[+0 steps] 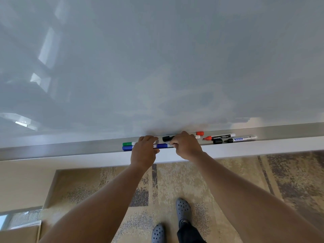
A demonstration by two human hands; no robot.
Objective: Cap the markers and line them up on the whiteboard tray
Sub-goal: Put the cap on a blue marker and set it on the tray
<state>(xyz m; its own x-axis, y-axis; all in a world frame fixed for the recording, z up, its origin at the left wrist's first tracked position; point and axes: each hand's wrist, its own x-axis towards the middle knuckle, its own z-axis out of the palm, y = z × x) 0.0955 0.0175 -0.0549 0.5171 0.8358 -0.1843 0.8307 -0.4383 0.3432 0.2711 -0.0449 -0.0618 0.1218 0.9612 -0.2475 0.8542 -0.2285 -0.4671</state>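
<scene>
Overhead, a glossy grey whiteboard (157, 58) fills the far view; a brushed metal tray (70, 149) runs along its lower edge, patterned beige-brown carpet (236, 181) below. Left hand (144, 151) and right hand (186, 146) both have fingers closed on a blue marker (163, 146) held level just over the tray's near lip. Left of the hands lie a capped green marker (129, 143) and a capped blue one (127, 148), side by side. Right: black cap (167, 138), loose red cap (200, 133), uncapped red-tipped marker (219, 137), second black cap (218, 141), uncapped black marker (241, 139). Grey perforated clogs (183, 210) on carpet.
</scene>
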